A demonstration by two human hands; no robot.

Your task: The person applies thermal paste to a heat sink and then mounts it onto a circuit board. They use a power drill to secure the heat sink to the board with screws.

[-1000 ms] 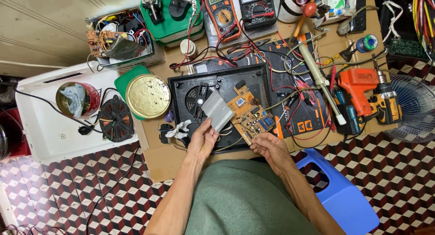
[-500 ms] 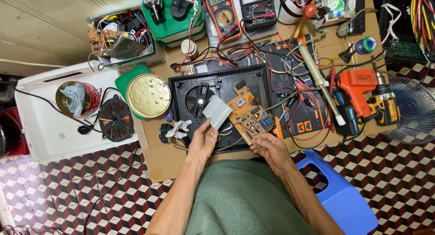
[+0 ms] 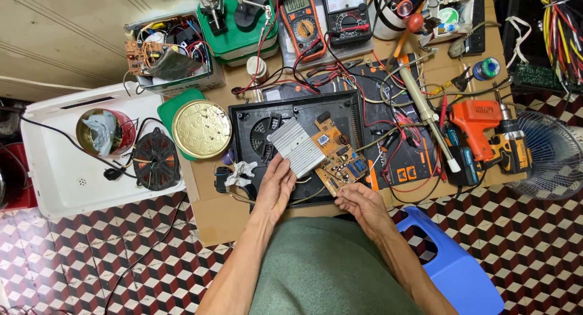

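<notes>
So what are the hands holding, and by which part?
The left hand and the right hand hold an orange circuit board with a finned heatsink by its near edge.

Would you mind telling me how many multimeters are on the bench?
2: an orange-cased digital multimeter and a black analog multimeter right beside it, both along the far edge. Clutter may hide others.

Seen from above, a left hand grips a ribbed aluminium heat sink fixed to an orange circuit board, which the right hand pinches at its near edge, over an opened black induction cooker casing. Multimeters and an orange cordless drill crowd the cardboard-covered bench.
</notes>
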